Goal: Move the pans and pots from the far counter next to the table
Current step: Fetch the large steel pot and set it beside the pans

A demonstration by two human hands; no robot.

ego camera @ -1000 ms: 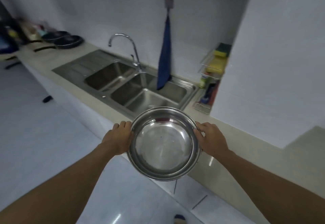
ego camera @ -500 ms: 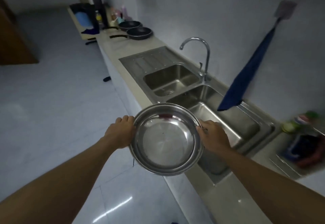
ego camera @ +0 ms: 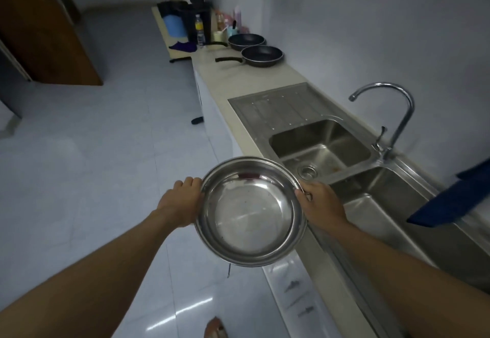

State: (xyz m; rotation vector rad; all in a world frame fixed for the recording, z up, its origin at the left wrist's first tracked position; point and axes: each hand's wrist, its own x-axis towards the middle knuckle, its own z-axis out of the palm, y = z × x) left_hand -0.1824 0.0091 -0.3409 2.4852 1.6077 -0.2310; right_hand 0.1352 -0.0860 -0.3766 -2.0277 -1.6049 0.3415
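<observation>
A round stainless steel pan (ego camera: 250, 211) is held in the air over the counter's front edge, empty and tilted slightly toward me. My left hand (ego camera: 183, 201) grips its left rim and my right hand (ego camera: 319, 203) grips its right rim. Two black frying pans sit on the beige counter (ego camera: 225, 91) far ahead: the nearer frying pan (ego camera: 262, 56) with its handle pointing left, and the farther frying pan (ego camera: 246, 40) just behind it. Beyond them stands a small table (ego camera: 164, 32) at the counter's end.
A double steel sink (ego camera: 320, 144) with drainboard and curved tap (ego camera: 397, 115) lies to my right. A blue towel (ego camera: 456, 202) hangs over the right basin. Bottles and jars crowd the far counter end. A wooden door (ego camera: 45, 27) stands left across the tiled floor.
My view has swung left along the counter and moved forward; the frying pans and table now lie ahead. Both hands keep the same grip on the steel pan.
</observation>
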